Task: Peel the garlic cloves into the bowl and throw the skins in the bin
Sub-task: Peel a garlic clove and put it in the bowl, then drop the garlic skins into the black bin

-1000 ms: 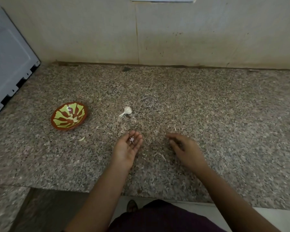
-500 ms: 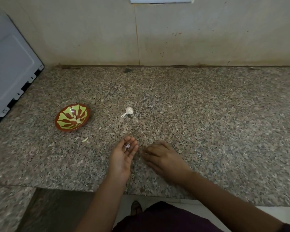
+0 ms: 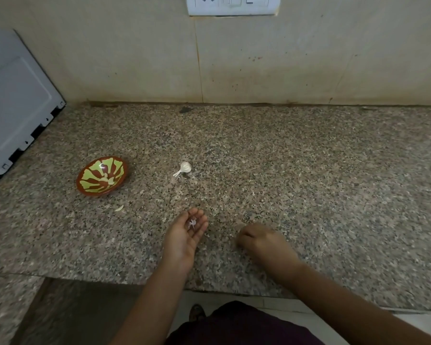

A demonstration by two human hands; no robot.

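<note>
The speckled granite table (image 3: 309, 195) carries everything, with a grey appliance panel (image 3: 15, 108) at its far left. This looks like the clean-up step: papery scraps are being gathered for the bin, which is nowhere in view.

The left hand (image 3: 182, 237) lies palm up near the table's front edge. Its fingers (image 3: 201, 221) are relaxed and lightly cupped, clenching nothing, and serve as a tray. The right hand (image 3: 264, 242) rests knuckles up just beside it. Its fingers (image 3: 243, 236) are curled under against the stone, and whether they pinch a scrap cannot be told, since the tips are hidden.

The bowl (image 3: 92, 192), red-brown with a yellow-green pattern, sits well to the left of the hands. Pale pieces at its centre may be peeled cloves, though the pattern makes that unsure. The garlic bulb (image 3: 185, 167) lies on its side between bowl and hands, white, ribbed, stalk pointing left, and seemingly unbroken. A small pale sliver (image 3: 119, 208), clove or skin, lies on the table below the bowl. The skin scraps (image 3: 191, 223) are thin, white and flaky, and rest at the base of the left fingers.

The next move probably calls for bringing the right hand's gleanings over the cupped palm. The palm must stay level, because scraps this light could easily drift off. The sliver by the bowl is left to collect, and the bulb is left to peel.
</note>
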